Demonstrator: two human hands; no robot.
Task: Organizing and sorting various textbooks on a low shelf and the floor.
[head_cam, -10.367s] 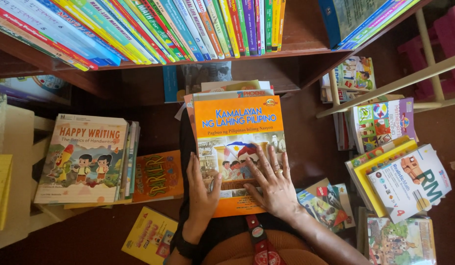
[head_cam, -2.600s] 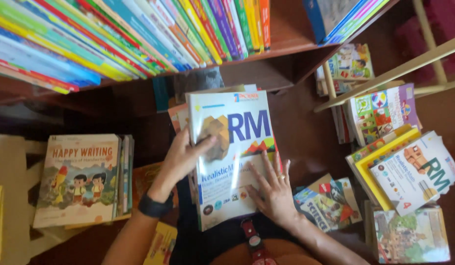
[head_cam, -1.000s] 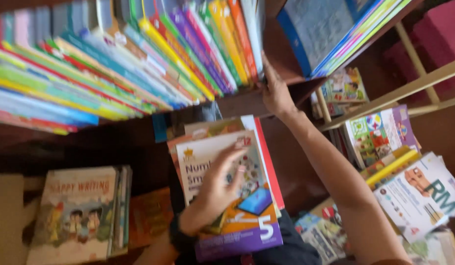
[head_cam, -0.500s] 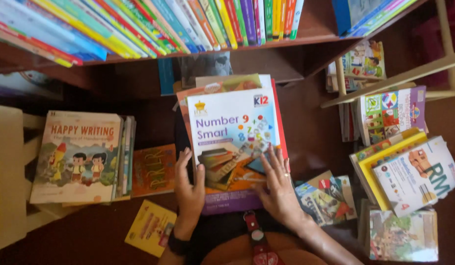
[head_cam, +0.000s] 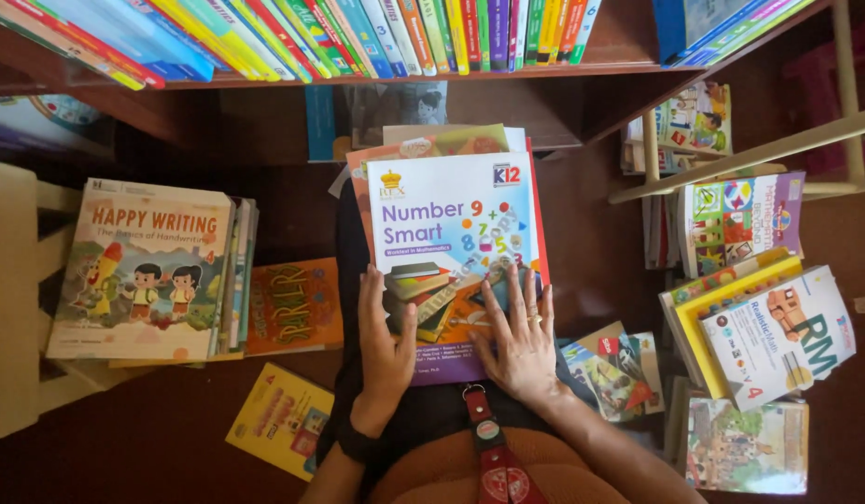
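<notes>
A stack of workbooks lies on my lap, and its top one is a white and purple maths workbook (head_cam: 448, 224). My left hand (head_cam: 386, 350) grips the lower left edge of that stack, thumb on the cover. My right hand (head_cam: 514, 338) lies flat with spread fingers on the lower right of the cover and wears a ring. A dark band sits on my left wrist. Edges of orange and red books (head_cam: 423, 145) stick out beneath the top workbook.
A wooden shelf (head_cam: 376, 79) packed with upright thin books runs overhead. A pile topped by a writing workbook (head_cam: 143, 271) and an orange book (head_cam: 292, 306) lie left. A yellow booklet (head_cam: 278, 420) is on the floor. More book piles (head_cam: 759, 327) sit right under a wooden rail (head_cam: 750, 154).
The top book of the lap stack went from an orange one to a white one to the maths workbook. My right hand reached up to the shelf, then came back flat onto the cover.
</notes>
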